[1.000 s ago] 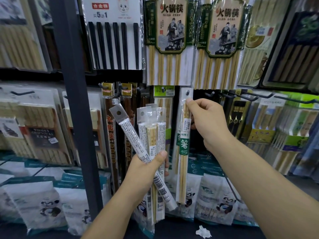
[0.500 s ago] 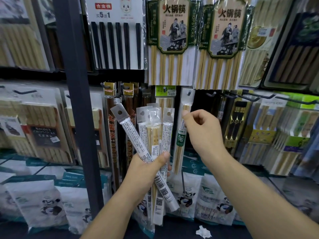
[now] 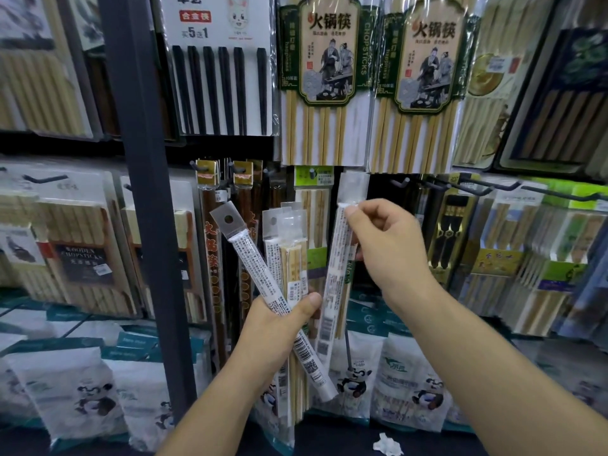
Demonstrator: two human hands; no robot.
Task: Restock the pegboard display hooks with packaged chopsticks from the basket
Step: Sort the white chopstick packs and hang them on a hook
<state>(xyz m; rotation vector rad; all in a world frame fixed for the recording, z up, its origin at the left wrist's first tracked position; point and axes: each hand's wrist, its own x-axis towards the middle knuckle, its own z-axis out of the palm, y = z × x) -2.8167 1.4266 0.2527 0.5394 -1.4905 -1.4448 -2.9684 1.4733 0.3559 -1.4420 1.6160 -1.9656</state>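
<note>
Chopstick packs (image 3: 289,274) are fanned out in the left hand (image 3: 279,327) at the lower centre of the frame, the grip clenched around their lower halves with the thumb pressed across the front. One pack in the fan leans toward the upper left, its clear tab and punched hole uppermost. A further single pack (image 3: 335,274) is held by the right hand (image 3: 391,245) just right of centre, the grip pinched on the pack's top end between thumb and forefinger; its lower end hangs close beside the fan, and contact between them cannot be told. Directly behind it, a hanging pack with a green label (image 3: 353,189) is seen on the pegboard row. Bare black hooks (image 3: 399,184) stick out to the right of that. Large hotpot chopstick packs (image 3: 324,77) hang across the upper centre, and a dark upright post (image 3: 144,192) runs down the left.
</note>
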